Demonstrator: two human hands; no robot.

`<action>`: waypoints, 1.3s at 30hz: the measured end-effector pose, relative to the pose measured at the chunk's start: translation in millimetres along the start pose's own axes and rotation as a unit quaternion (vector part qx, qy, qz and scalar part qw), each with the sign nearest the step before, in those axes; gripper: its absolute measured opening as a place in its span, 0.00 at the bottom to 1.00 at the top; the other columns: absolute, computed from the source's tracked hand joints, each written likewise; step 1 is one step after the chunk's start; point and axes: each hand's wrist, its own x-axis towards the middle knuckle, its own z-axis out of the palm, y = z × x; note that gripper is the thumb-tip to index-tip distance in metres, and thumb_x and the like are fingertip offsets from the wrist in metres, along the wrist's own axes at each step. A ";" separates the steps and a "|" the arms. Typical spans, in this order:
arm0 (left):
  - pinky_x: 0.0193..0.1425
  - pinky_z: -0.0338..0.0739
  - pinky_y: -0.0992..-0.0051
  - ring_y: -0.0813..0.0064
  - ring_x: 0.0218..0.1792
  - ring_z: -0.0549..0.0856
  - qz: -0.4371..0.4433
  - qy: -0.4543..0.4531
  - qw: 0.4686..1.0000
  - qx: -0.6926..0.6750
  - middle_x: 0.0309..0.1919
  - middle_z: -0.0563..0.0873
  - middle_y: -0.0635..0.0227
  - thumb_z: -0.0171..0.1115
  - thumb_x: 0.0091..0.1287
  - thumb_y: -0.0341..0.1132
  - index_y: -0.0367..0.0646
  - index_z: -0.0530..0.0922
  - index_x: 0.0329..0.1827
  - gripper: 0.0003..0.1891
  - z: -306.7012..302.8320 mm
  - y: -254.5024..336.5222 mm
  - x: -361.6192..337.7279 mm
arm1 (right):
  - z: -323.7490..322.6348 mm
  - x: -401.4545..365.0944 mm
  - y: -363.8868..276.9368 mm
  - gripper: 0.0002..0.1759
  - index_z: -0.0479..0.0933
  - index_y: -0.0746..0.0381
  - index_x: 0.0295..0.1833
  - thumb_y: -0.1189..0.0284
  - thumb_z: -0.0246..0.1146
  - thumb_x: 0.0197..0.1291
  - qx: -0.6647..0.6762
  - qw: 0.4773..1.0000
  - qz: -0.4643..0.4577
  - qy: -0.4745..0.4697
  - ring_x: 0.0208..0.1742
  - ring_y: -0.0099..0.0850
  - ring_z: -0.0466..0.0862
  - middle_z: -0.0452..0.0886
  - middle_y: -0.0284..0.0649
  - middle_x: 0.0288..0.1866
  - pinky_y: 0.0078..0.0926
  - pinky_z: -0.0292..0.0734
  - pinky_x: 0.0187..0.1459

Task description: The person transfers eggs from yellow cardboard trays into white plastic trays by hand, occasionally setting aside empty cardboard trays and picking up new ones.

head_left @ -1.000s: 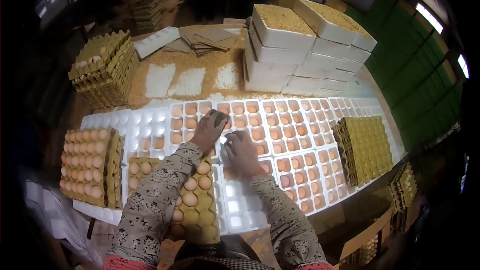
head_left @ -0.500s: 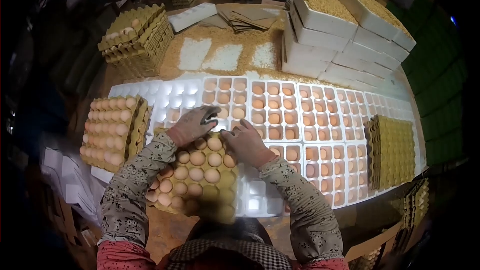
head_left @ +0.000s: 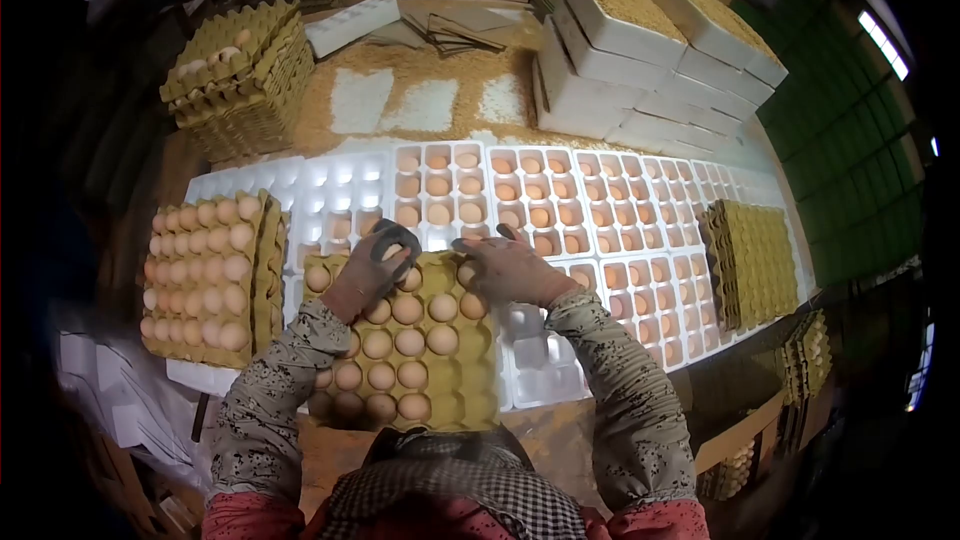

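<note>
A pulp egg tray with brown eggs lies close in front of me; its right-hand cups hold no eggs in several places. My left hand, in a dark-tipped glove, is closed around an egg above the tray's far edge. At the tray's far right corner, my gloved right hand curls its fingers beside and over an egg, partly hiding it. Just beyond both hands is a white foam tray of square cells, several holding single eggs.
More foam trays with eggs extend right. A full egg tray stack stands left, another pulp stack right. Behind are sawdust-topped foam boxes, piled pulp trays and cardboard pieces.
The near egg tray now sits straighter and further right in view. My left hand has drawn back over it with an egg. The whole view has shifted somewhat.
</note>
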 end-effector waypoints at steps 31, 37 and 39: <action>0.58 0.74 0.62 0.58 0.51 0.81 -0.070 -0.008 0.946 0.317 0.46 0.83 0.58 0.58 0.64 0.50 0.43 0.79 0.50 0.21 -49.2 -16.4 44.4 | -3.6 107.8 -17.7 0.26 0.74 0.52 0.60 0.59 0.65 0.55 -0.100 0.973 0.153 -0.140 0.52 0.45 0.81 0.81 0.46 0.49 0.41 0.74 0.56; 0.61 0.71 0.59 0.54 0.56 0.77 -0.023 -0.017 0.905 0.425 0.54 0.78 0.52 0.54 0.68 0.47 0.41 0.74 0.56 0.21 -31.0 -67.1 23.1 | 21.4 211.7 -33.5 0.24 0.72 0.55 0.61 0.61 0.62 0.58 0.070 0.995 0.057 0.038 0.53 0.46 0.81 0.81 0.46 0.52 0.39 0.77 0.54; 0.63 0.70 0.58 0.53 0.58 0.76 0.000 -0.067 0.898 0.434 0.56 0.77 0.51 0.54 0.68 0.46 0.41 0.72 0.59 0.22 -37.9 -68.0 22.6 | 40.3 240.1 -26.0 0.23 0.74 0.55 0.59 0.60 0.62 0.59 -0.036 0.998 0.039 -0.028 0.52 0.46 0.82 0.81 0.47 0.52 0.41 0.76 0.54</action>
